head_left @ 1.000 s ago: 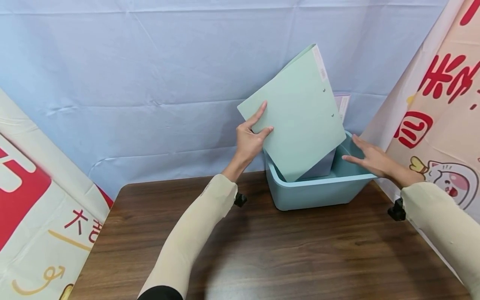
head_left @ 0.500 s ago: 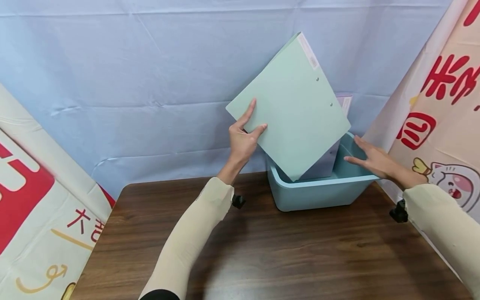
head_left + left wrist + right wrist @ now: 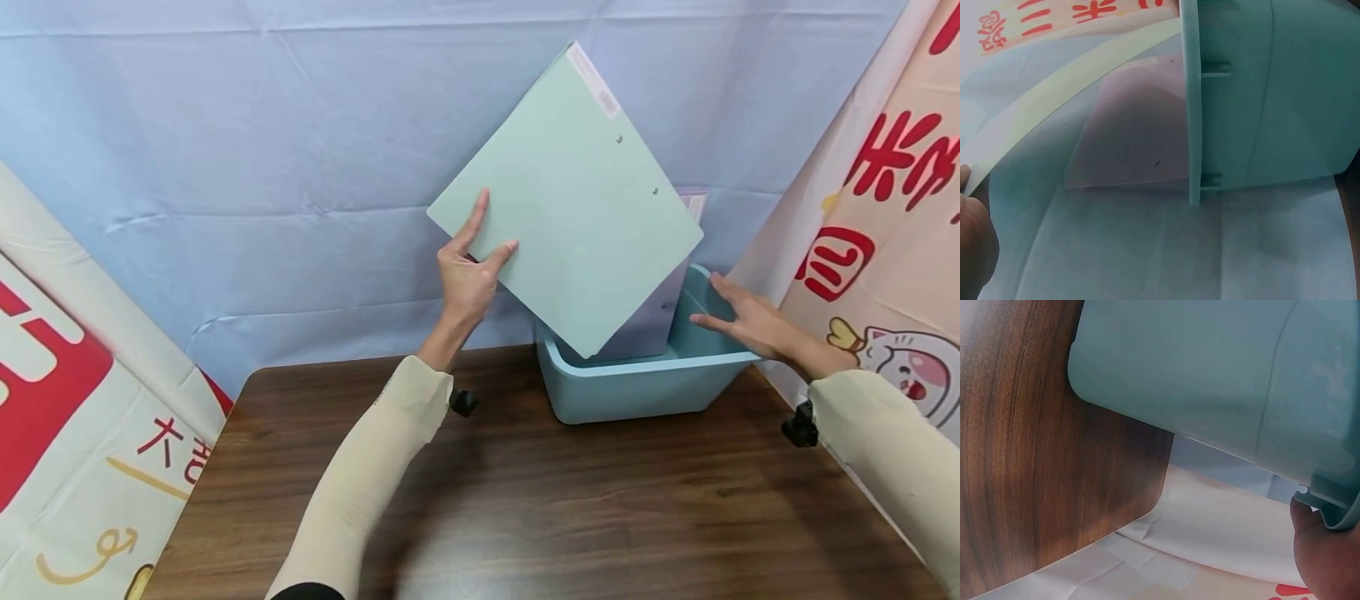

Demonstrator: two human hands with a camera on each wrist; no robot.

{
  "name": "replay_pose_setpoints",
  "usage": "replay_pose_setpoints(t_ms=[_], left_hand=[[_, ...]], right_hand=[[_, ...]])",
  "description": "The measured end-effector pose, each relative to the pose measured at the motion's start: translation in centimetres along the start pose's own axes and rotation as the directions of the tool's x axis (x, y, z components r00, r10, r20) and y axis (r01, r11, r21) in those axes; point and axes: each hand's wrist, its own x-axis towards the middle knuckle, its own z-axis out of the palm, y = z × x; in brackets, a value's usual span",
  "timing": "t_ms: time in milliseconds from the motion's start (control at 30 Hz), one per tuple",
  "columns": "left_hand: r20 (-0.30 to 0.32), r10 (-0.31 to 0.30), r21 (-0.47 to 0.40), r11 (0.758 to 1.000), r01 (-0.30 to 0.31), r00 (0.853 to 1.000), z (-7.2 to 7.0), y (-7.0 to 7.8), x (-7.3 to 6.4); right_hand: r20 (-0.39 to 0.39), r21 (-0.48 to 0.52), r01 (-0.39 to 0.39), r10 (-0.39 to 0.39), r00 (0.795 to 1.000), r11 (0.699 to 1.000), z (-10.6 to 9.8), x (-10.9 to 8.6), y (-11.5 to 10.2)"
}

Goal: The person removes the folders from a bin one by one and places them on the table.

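A pale green file folder [image 3: 577, 208], with a white label and two rivets along one side, is tilted corner-down over the left part of a blue-green plastic bin [image 3: 637, 396]. My left hand [image 3: 467, 279] holds the folder by its lower left edge, thumb and index finger on the front face, other fingers hidden behind. Inside the bin a purple folder [image 3: 648, 321] stands upright, partly covered by the green one; the left wrist view also shows the purple folder [image 3: 1135, 125]. My right hand [image 3: 753, 321] grips the bin's right rim, seen close up in the right wrist view [image 3: 1325, 556].
The bin stands at the back right of a brown wooden table [image 3: 570, 500]. A light blue cloth [image 3: 337, 167] hangs right behind it. Printed banners flank the table, the right banner [image 3: 892, 250] close beside the right hand.
My left hand has drawn the green folder left and upward, and the folder has turned counterclockwise, showing more of the purple folder. The right hand stays at the rim.
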Motion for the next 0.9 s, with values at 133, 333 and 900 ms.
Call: replay_pose_setpoints(t_ms=[133, 333, 900], left_hand=[[-0.02, -0.013, -0.012, 1.0, 0.013, 1.0, -0.7, 0.6, -0.1], [-0.044, -0.023, -0.07, 0.997, 0.02, 0.999, -1.4, 1.8, 0.3], [-0.028, 0.011, -0.132, 0.991, -0.014, 1.0, -4.5, 3.0, 1.0]], right_hand=[[0.023, 0.0, -0.016, 0.016, 1.0, 1.0, 0.2, 0.0, 0.0], [0.024, 0.002, -0.013, 0.013, 1.0, 1.0, 0.1, 0.1, 0.0], [0.009, 0.004, -0.006, 0.006, 1.0, 1.0, 0.0, 0.0, 0.1]])
